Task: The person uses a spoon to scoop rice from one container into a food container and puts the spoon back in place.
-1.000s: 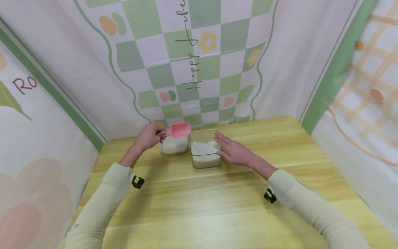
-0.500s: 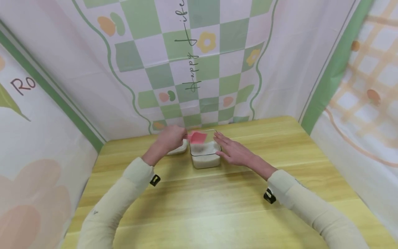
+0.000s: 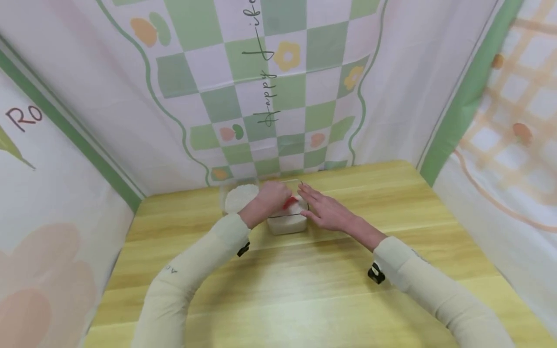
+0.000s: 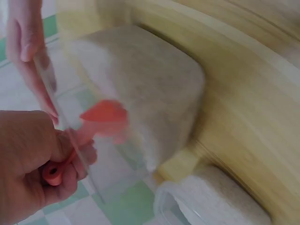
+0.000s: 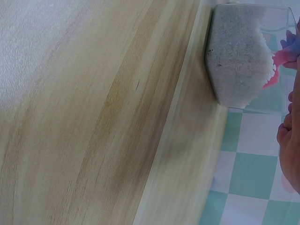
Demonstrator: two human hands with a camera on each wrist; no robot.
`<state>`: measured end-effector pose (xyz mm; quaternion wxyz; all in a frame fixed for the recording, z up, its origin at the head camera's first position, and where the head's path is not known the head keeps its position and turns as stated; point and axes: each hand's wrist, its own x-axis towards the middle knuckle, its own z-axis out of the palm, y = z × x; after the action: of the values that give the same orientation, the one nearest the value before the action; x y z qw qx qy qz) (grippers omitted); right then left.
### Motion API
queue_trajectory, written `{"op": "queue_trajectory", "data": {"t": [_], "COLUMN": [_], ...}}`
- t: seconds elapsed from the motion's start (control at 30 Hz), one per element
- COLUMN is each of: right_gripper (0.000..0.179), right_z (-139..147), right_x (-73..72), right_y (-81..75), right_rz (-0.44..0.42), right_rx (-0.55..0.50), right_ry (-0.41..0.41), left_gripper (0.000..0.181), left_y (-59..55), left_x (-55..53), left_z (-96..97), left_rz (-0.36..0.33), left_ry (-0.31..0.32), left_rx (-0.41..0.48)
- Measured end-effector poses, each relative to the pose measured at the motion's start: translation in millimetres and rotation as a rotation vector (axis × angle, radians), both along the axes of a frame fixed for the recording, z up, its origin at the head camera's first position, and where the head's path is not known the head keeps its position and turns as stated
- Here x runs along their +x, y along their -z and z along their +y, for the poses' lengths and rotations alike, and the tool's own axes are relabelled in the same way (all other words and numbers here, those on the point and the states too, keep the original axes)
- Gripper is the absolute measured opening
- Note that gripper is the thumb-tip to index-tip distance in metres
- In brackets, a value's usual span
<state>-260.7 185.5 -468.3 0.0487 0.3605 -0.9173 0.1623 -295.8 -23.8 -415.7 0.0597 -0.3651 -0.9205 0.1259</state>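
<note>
My left hand (image 3: 273, 197) grips the handle of a pink scoop (image 3: 290, 202), thumb and fingers curled round it. In the left wrist view the head of the scoop (image 4: 107, 117) is down inside the glass container, at the surface of the white rice (image 4: 154, 70). That glass container (image 3: 288, 226) is squarish, with a dark rim, and is partly filled. My right hand (image 3: 328, 210) lies with fingers straight along its right side, fingertips at the rim. To the left, a clear plastic tub (image 3: 222, 198) holds more rice (image 3: 241, 197), partly hidden behind my left hand.
Both containers stand near the back edge of a wooden table (image 3: 278, 290). Close behind them hangs a checkered green and white cloth (image 3: 291, 92). The tub and the glass container stand side by side, a narrow gap apart.
My left hand has moved right, carrying the scoop from above the plastic tub to inside the glass container, and the scoop has tipped downward. My right hand has stayed at the rim.
</note>
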Motion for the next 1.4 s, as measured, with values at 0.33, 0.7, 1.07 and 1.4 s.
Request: {"op": "queue_trajectory", "data": {"t": [0.33, 0.7, 1.07, 1.4], "right_gripper": [0.064, 0.064, 0.064, 0.064], "right_z": [0.8, 0.1, 1.4, 0.7], "right_x": [-2.3, -0.8, -1.1, -2.2], "right_y": [-1.3, 0.7, -1.2, 2.1], "right_rz": [0.013, -0.014, 0.004, -0.003], "right_rx": [-0.02, -0.023, -0.013, -0.008], "right_ry": [-0.011, -0.012, -0.012, -0.005], "left_gripper": [0.011, 0.012, 0.033, 0.029], "left_y": [-15.7, -16.9, -21.3, -20.5], "left_x": [-6.9, -15.4, -8.8, -7.2], "left_z": [4.7, -2.6, -13.0, -30.3], "left_rz": [-0.191, -0.312, -0.419, -0.633], "left_ry": [-0.043, -0.013, -0.099, -0.239], "left_rx": [-0.05, -0.021, 0.134, 0.333]}}
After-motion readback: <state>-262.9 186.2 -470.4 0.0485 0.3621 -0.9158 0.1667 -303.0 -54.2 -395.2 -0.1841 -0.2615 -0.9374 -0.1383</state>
